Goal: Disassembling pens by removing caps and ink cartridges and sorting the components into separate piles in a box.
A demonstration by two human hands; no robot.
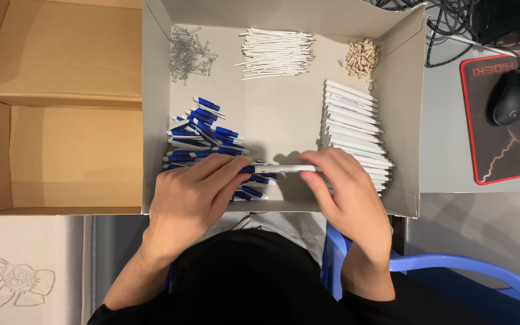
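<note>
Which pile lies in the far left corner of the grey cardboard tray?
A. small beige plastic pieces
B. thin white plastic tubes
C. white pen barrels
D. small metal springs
D: the small metal springs lie in the far left corner of the grey cardboard tray, left of the tubes.

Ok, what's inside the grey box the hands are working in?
Inside the grey box: metal springs, white tubes, small tan pieces, blue pen parts and white barrels. Both hands, left hand and right hand, hold one pen, covering some of both piles.

In the tray [157,120], springs [189,53] lie far left, refills [275,53] centre, barrels [353,129] right.
</note>
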